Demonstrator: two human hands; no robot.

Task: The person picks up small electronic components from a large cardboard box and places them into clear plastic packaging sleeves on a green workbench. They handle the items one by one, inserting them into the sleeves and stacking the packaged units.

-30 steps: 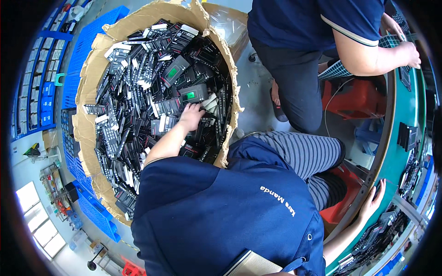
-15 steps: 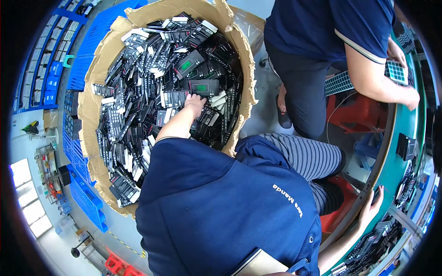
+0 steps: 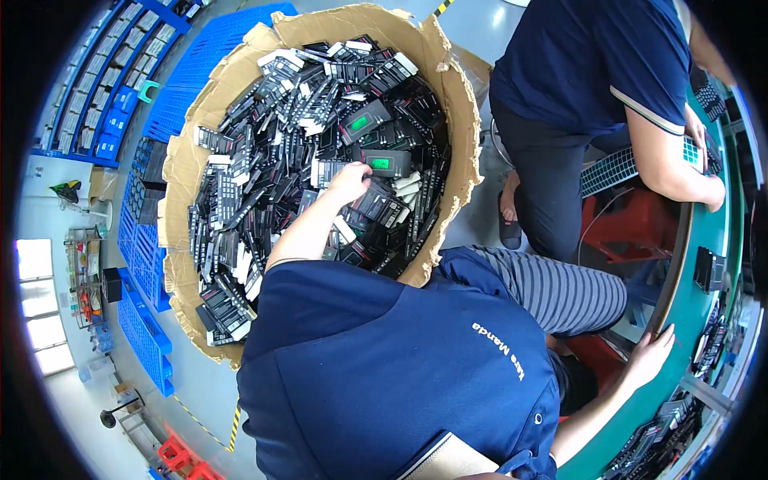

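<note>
A large cardboard bin (image 3: 462, 152) stands in front of me, heaped with small flat black boxes (image 3: 264, 172), some with white ends. My left hand (image 3: 350, 184) reaches into the heap, its fingers curled at the edge of a black box with a pale printed side (image 3: 326, 171). Their tips are partly hidden. Right beside them lies a black box with a green window (image 3: 388, 164); another such box (image 3: 364, 123) is farther back. At the right, my right hand (image 3: 650, 358) rests on the edge of the green worktable (image 3: 668, 392), fingers stretched out, holding nothing.
A co-worker (image 3: 576, 104) sits at the far right, hands by a white grid tray (image 3: 612, 172). Black boxes (image 3: 656, 432) lie along the worktable, with a dark box stack (image 3: 708, 270) farther up. Red stools (image 3: 628, 224) stand below; blue pallets (image 3: 144, 336) lean left of the bin.
My left hand has shifted slightly left across the boxes, and its fingers have curled in. My right hand has flattened on the table edge. The whole view has swung a little.
</note>
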